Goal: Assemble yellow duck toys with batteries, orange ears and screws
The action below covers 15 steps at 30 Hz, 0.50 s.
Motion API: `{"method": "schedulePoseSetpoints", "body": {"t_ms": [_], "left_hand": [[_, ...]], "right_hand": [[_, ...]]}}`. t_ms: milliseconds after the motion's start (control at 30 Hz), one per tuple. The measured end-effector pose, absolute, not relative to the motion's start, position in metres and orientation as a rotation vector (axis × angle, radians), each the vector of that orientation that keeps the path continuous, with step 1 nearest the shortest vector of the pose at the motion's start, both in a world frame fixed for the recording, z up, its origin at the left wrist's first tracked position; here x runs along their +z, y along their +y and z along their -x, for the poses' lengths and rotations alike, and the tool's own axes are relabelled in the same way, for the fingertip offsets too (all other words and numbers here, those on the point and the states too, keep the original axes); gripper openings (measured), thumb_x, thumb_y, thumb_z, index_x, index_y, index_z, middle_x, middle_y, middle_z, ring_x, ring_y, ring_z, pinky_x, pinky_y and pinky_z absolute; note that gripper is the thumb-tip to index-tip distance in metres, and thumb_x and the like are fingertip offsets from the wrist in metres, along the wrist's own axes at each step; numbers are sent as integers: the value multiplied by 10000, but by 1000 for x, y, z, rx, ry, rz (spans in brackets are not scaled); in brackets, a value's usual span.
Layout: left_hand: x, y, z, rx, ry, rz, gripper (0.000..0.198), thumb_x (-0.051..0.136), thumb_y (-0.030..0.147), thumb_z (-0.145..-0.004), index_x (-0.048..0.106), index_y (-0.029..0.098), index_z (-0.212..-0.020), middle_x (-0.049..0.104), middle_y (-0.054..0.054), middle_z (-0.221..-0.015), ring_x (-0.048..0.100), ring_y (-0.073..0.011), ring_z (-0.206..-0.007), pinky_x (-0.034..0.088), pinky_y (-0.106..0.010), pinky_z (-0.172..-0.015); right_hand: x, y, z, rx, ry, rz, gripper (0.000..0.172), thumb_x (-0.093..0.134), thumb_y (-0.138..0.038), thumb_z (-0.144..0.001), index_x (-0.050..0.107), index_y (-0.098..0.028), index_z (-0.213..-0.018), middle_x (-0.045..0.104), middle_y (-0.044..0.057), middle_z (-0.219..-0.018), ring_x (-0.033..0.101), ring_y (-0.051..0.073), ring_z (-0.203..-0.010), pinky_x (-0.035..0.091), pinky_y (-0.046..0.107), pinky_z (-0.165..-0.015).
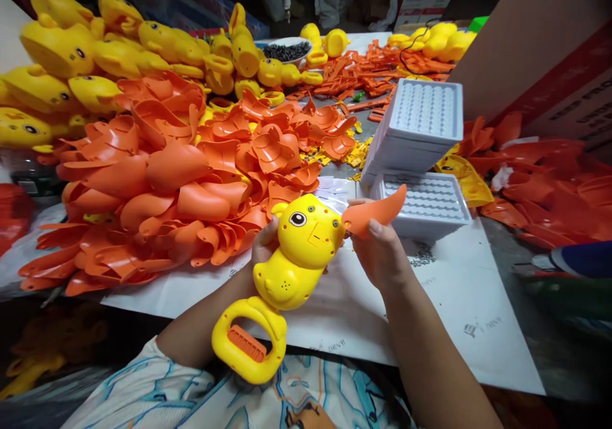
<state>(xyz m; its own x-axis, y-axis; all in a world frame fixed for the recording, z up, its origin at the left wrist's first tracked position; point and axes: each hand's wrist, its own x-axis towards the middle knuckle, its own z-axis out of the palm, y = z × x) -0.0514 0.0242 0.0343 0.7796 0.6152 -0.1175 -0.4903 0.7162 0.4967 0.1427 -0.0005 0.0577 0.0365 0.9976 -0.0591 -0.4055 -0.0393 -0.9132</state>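
A yellow duck toy (291, 250) with a printed eye and a ring handle is held up above the white sheet, tilted with its handle toward me. My left hand (264, 243) is closed around its far left side, the fingers mostly hidden behind the body. In my right hand (382, 247), thumb and fingers grip an orange beak piece (375, 213), whose narrow end meets the duck's head at the right. Whether the beak is fixed to the head I cannot tell. An orange grip insert (247, 343) shows inside the handle.
Orange beak pieces (176, 180) are heaped at left, with yellow duck toys (71, 46) piled behind. Two stacks of white dimpled trays (425, 113) stand at right. Farther back is a bowl of dark small parts (287, 51). A cardboard box (535, 53) rises at the right.
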Motion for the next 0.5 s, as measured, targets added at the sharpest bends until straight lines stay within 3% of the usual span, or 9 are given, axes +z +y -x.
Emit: {"method": "schedulePoseSetpoints", "body": {"t_ms": [167, 333, 500], "left_hand": [[42, 22, 48, 629, 279, -419, 777, 621, 720, -799, 637, 121, -1294, 773, -143, -1131, 764, -264, -872, 625, -364, -740], [42, 23, 47, 632, 267, -380, 705, 647, 634, -811, 633, 140, -1314, 767, -93, -1184, 750, -253, -969, 639, -386, -795], [39, 20, 47, 569, 280, -439, 912, 653, 817, -735, 644, 100, -1298, 785, -112, -1023, 753, -262, -822, 628, -357, -684]], "right_hand": [[55, 0, -138, 1465, -917, 1020, 738, 749, -696, -649, 500, -150, -1079, 583, 69, -905, 523, 114, -741, 464, 209, -598], [59, 1, -142, 1387, -747, 1194, 931, 830, -587, -526, 391, -170, -1234, 594, 99, -1064, 587, 143, -856, 516, 232, -694], [61, 0, -146, 1409, -698, 1213, 933, 875, -573, -502, 449, -163, -1224, 607, 92, -1061, 587, 136, -852, 508, 215, -667]]}}
